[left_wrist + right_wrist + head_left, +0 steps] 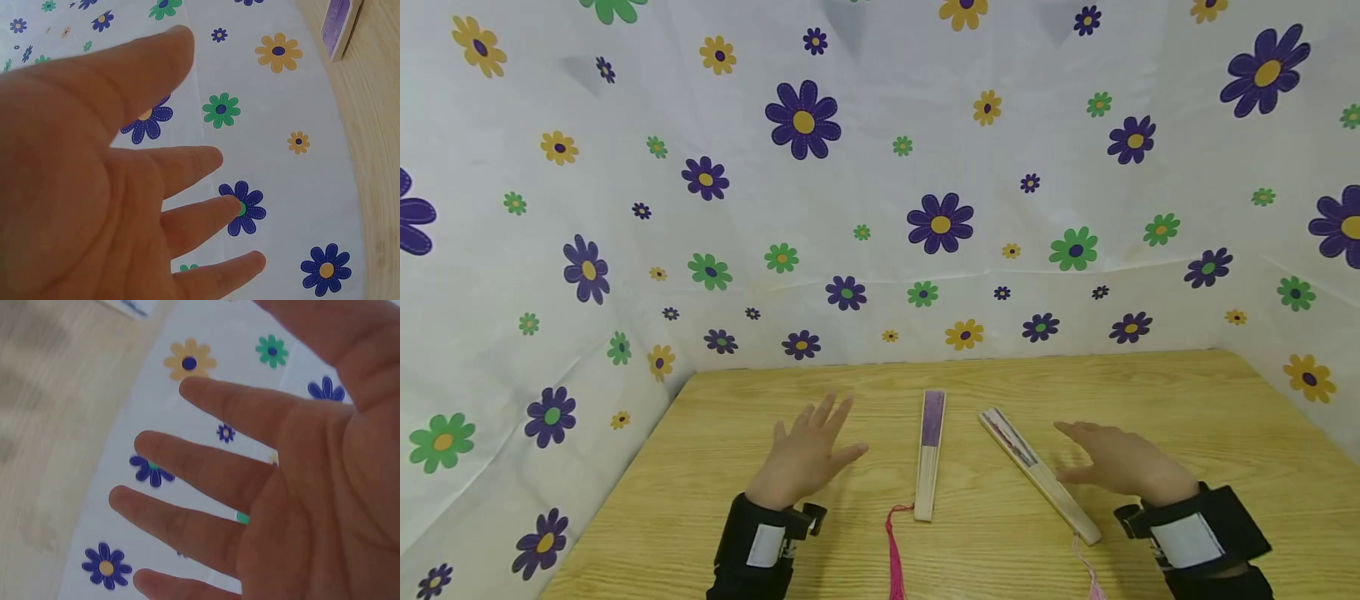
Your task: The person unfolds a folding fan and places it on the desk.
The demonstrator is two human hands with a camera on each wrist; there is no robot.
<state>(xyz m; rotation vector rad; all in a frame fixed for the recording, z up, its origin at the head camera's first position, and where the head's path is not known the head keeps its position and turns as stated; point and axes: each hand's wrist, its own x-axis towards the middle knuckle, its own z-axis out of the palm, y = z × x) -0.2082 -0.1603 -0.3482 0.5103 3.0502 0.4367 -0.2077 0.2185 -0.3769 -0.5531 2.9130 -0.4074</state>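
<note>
Two folded hand fans lie on the wooden table. One fan (929, 458) with a purple upper part lies nearly straight, its dark pink tassel (895, 554) trailing toward the front edge. The other fan (1041, 477), with a whitish patterned upper part, lies slanted to its right and has a pale pink tassel (1093, 583). My left hand (805, 457) hovers left of the purple fan, fingers spread and holding nothing. To the right of the slanted fan, my right hand (1123, 462) is held out with straight fingers, apart from it. Both palms show bare in the wrist views.
The wooden table (715, 467) is bordered at the back and sides by a white cloth (865, 183) printed with purple, yellow and green flowers. A black strap with a camera (767, 542) sits on the left wrist, and another camera strap (1195, 529) on the right wrist.
</note>
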